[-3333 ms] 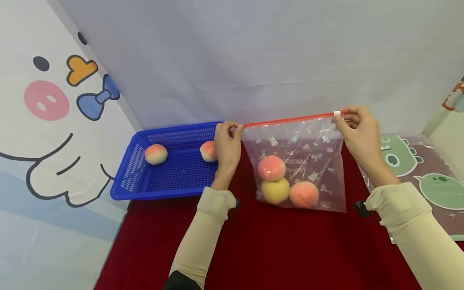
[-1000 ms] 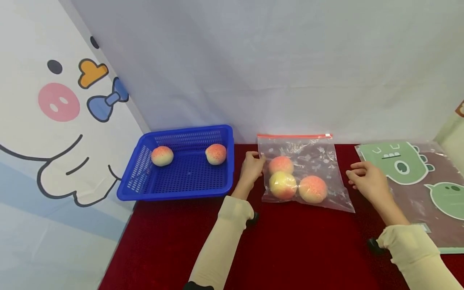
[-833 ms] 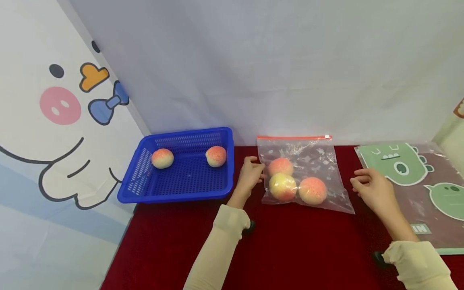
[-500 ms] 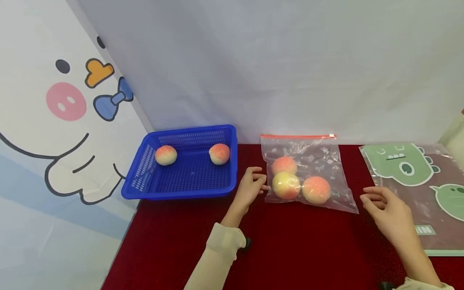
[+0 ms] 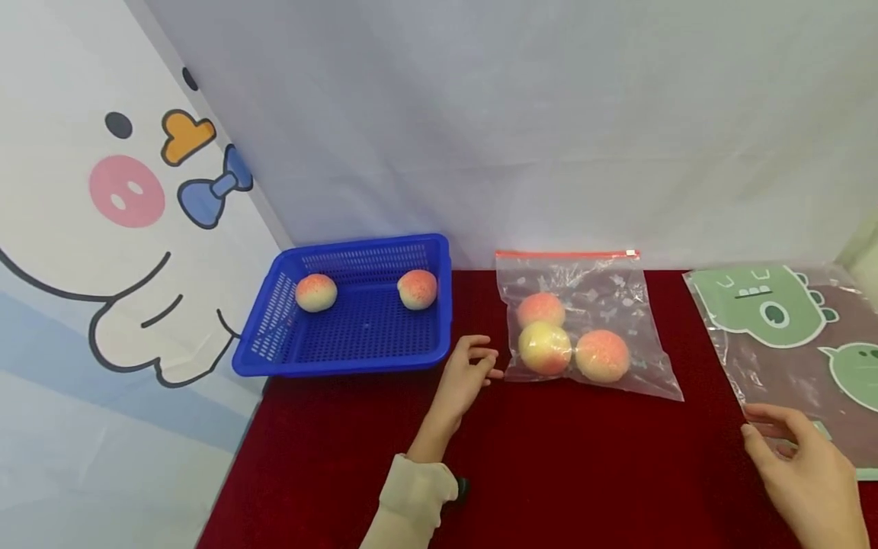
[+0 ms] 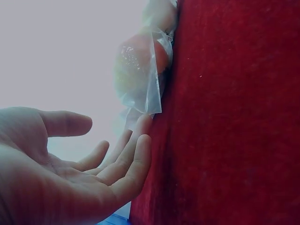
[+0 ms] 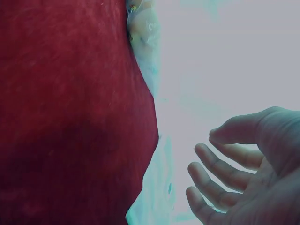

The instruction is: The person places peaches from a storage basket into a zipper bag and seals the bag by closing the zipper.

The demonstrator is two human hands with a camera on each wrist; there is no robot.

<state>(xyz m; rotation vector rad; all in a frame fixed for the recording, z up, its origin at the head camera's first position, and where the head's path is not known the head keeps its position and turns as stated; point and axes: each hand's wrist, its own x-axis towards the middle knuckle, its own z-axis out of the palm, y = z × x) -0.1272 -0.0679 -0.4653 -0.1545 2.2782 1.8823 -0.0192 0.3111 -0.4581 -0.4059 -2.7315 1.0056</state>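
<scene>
1. I'm seeing the red strip (image 5: pixel 562 254) only from the head; the zip bag (image 5: pixel 610 286) is lying on the table (image 5: pixel 583 450).
2. Left hand (image 5: pixel 465 375) and right hand (image 5: pixel 805 469) are gripping nothing, fingers relaxed.
3. Basket (image 5: pixel 343 369) is standing left; right hand is partly hiding the printed bag (image 5: pixel 768 309).

From where I stand, the person's left sleeve (image 5: pixel 401 526), down toward 6 o'clock, is plain cream cloth, with a thick cuff (image 5: pixel 420 488) that bulges out around the forearm and ends in a soft, crinkled edge. A small, rounded black piece (image 5: pixel 463 489) pokes out at the cuff's 3 o'clock side; I can't make out what it is. Beyond the cuff, towards 1 o'clock, the left hand (image 5: pixel 465 374) is bare, with slender fingers (image 6: pixel 135 173) and rounded tips. Over at 4 o'clock, the right hand (image 5: pixel 805 469) is bare too, and similarly slim-fingered.
</scene>
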